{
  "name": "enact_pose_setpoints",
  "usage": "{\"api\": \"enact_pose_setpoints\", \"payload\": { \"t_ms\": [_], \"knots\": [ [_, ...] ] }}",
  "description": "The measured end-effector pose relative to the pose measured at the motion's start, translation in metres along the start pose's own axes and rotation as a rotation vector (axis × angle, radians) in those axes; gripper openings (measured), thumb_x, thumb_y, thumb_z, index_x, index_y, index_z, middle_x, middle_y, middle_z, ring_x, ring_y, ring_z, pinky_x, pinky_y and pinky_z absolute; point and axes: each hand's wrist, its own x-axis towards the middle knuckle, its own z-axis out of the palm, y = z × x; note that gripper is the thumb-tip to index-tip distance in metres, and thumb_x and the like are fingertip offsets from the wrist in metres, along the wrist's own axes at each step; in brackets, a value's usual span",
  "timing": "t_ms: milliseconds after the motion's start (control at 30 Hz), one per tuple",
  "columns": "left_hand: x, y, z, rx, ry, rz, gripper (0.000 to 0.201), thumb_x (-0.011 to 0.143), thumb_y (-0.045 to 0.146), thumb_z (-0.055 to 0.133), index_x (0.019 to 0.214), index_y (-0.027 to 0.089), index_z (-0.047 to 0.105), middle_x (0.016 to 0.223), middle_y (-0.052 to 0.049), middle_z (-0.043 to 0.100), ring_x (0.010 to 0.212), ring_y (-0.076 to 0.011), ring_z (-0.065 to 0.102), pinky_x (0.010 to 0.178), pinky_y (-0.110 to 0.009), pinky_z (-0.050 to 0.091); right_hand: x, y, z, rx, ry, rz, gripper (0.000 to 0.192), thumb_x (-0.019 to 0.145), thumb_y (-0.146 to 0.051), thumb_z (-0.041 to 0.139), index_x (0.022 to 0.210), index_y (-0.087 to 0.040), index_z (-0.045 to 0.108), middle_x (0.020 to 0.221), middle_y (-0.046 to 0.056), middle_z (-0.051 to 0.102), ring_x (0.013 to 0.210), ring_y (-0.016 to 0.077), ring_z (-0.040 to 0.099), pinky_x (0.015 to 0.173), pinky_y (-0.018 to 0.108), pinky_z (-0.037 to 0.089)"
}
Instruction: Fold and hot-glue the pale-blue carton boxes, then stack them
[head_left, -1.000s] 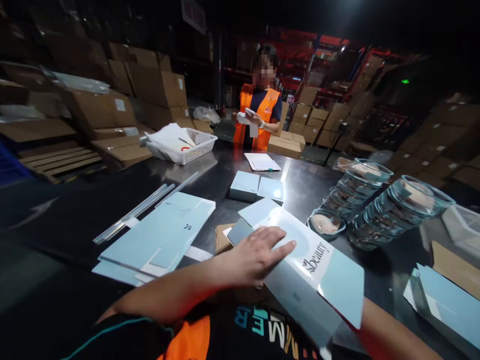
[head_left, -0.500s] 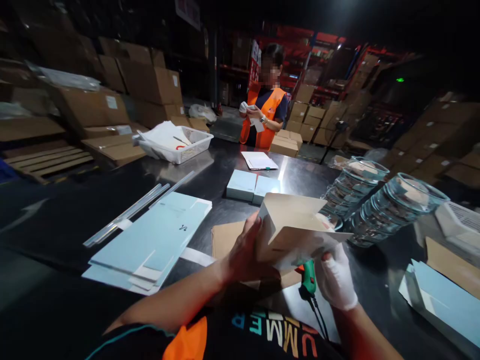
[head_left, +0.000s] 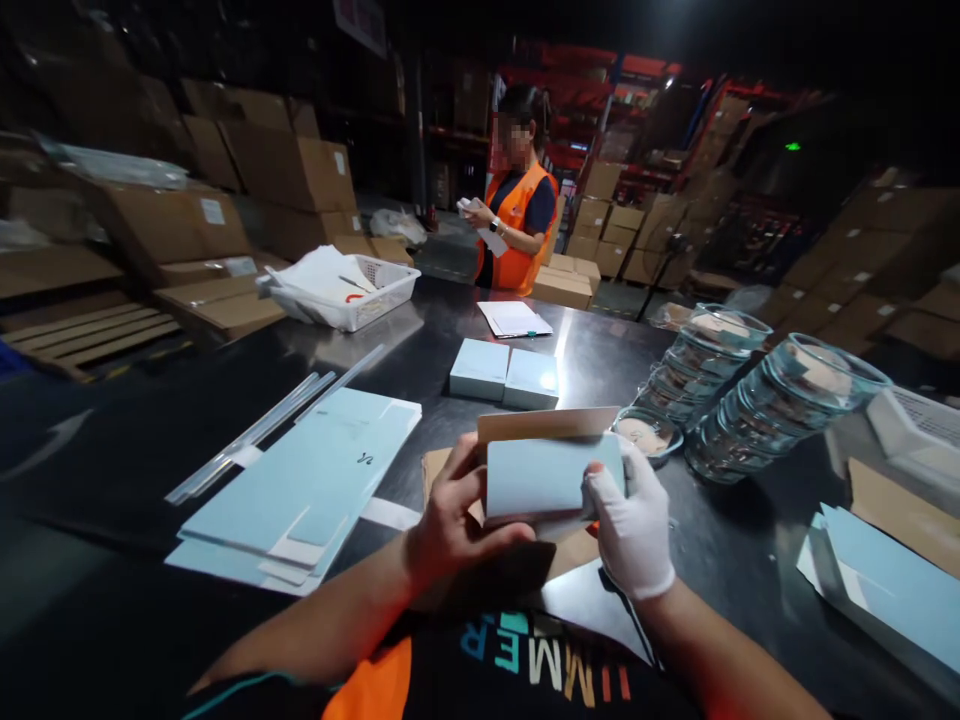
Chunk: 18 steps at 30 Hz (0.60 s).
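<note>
Clear strips [head_left: 251,435] lie on the bench [head_left: 431,325] beside flat blue cartons [head_left: 330,450], with a white basket [head_left: 386,300] beyond. The bare left hand [head_left: 450,505] is closed on the left end of a blue box [head_left: 536,478], its fingers at the side, partly hidden, and its thumb along the lower edge. The box sits between both hands, above the bench, its flap [head_left: 547,424] raised along the top; two small boxes [head_left: 478,370] stand just beyond. The gloved right hand [head_left: 637,525] grips the right end, thumb on the front face, fingers mostly hidden. Farther right stand stacked clear containers [head_left: 780,415], then more cartons [head_left: 892,570].
</note>
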Motion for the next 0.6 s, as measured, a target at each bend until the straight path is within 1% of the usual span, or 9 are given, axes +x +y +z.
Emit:
{"api": "enact_pose_setpoints", "payload": {
  "t_ms": [67, 100, 200, 300, 367, 400, 467, 533, 600],
  "knots": [
    [-0.008, -0.001, 0.002, -0.044, 0.097, -0.028, 0.075, 0.094, 0.069, 0.08, 0.154, 0.03, 0.056, 0.147, -0.018, 0.062, 0.126, -0.035, 0.072, 0.095, -0.047, 0.067, 0.003, -0.005, 0.007, 0.031, 0.045, -0.006, 0.04, 0.086, -0.033, 0.08, 0.124, -0.025, 0.067, 0.117, 0.007, 0.082, 0.107, 0.0248, 0.078, 0.095, 0.038, 0.065],
    [-0.012, -0.001, 0.003, -0.052, 0.096, -0.028, 0.08, 0.095, 0.07, 0.079, 0.159, 0.031, 0.05, 0.151, -0.02, 0.06, 0.128, -0.0355, 0.073, 0.096, -0.048, 0.068, 0.006, -0.007, 0.008, 0.074, 0.035, -0.006, 0.048, 0.085, -0.029, 0.079, 0.131, -0.026, 0.063, 0.12, 0.007, 0.082, 0.107, 0.0233, 0.078, 0.092, 0.035, 0.065],
    [-0.024, -0.003, 0.001, 0.041, -0.058, -0.019, 0.06, 0.098, 0.056, 0.082, 0.149, 0.031, 0.063, 0.132, -0.014, 0.073, 0.122, -0.0331, 0.076, 0.099, -0.047, 0.068, 0.018, -0.005, -0.003, 0.136, -0.057, -0.008, 0.058, 0.092, -0.031, 0.072, 0.147, -0.029, 0.055, 0.134, 0.009, 0.08, 0.114, 0.022, 0.078, 0.094, 0.035, 0.065],
    [-0.029, -0.006, -0.009, 0.153, 0.009, -0.081, 0.047, 0.094, 0.047, 0.088, 0.135, 0.031, 0.073, 0.115, -0.007, 0.078, 0.128, -0.0335, 0.073, 0.109, -0.048, 0.063, 0.033, 0.016, -0.04, -0.129, -0.109, -0.061, 0.047, 0.099, -0.051, 0.067, 0.138, -0.024, 0.069, 0.138, 0.014, 0.078, 0.122, 0.0283, 0.076, 0.106, 0.045, 0.062],
    [-0.025, -0.009, -0.018, 0.155, 0.118, -0.197, 0.046, 0.092, 0.052, 0.088, 0.13, 0.031, 0.076, 0.117, -0.007, 0.08, 0.136, -0.0342, 0.069, 0.115, -0.047, 0.058, 0.036, 0.042, -0.067, -0.43, -0.146, -0.01, 0.041, 0.093, -0.056, 0.072, 0.116, -0.023, 0.077, 0.119, 0.014, 0.082, 0.111, 0.0321, 0.078, 0.103, 0.05, 0.061],
    [-0.022, -0.009, -0.021, 0.131, 0.154, -0.271, 0.048, 0.091, 0.058, 0.088, 0.128, 0.03, 0.077, 0.118, -0.008, 0.08, 0.137, -0.0347, 0.068, 0.115, -0.047, 0.057, 0.033, 0.056, -0.077, -0.567, -0.163, 0.071, 0.034, 0.086, -0.054, 0.079, 0.103, -0.024, 0.077, 0.1, 0.012, 0.082, 0.096, 0.0317, 0.079, 0.094, 0.049, 0.063],
    [-0.015, -0.009, -0.026, 0.056, 0.191, -0.397, 0.057, 0.087, 0.07, 0.086, 0.123, 0.027, 0.079, 0.115, -0.009, 0.08, 0.132, -0.0352, 0.069, 0.111, -0.045, 0.057, 0.023, 0.085, -0.091, -0.708, -0.202, 0.214, 0.027, 0.068, -0.041, 0.09, 0.082, -0.026, 0.072, 0.062, 0.001, 0.066, 0.06, 0.0259, 0.068, 0.068, 0.042, 0.059],
    [-0.008, -0.007, -0.027, -0.024, 0.191, -0.456, 0.065, 0.084, 0.08, 0.083, 0.117, 0.024, 0.081, 0.109, -0.009, 0.078, 0.117, -0.0332, 0.073, 0.1, -0.042, 0.06, 0.009, 0.105, -0.097, -0.636, -0.199, 0.256, 0.031, 0.058, -0.029, 0.092, 0.081, -0.028, 0.07, 0.047, -0.007, 0.052, 0.042, 0.0196, 0.052, 0.052, 0.035, 0.048],
    [-0.001, -0.004, -0.026, -0.092, 0.186, -0.462, 0.068, 0.084, 0.084, 0.08, 0.114, 0.023, 0.081, 0.107, -0.009, 0.077, 0.103, -0.0291, 0.074, 0.09, -0.038, 0.061, -0.001, 0.115, -0.099, -0.445, -0.171, 0.219, 0.034, 0.058, -0.024, 0.089, 0.088, -0.027, 0.073, 0.049, -0.006, 0.058, 0.041, 0.0192, 0.052, 0.048, 0.033, 0.045]
  ]
}}
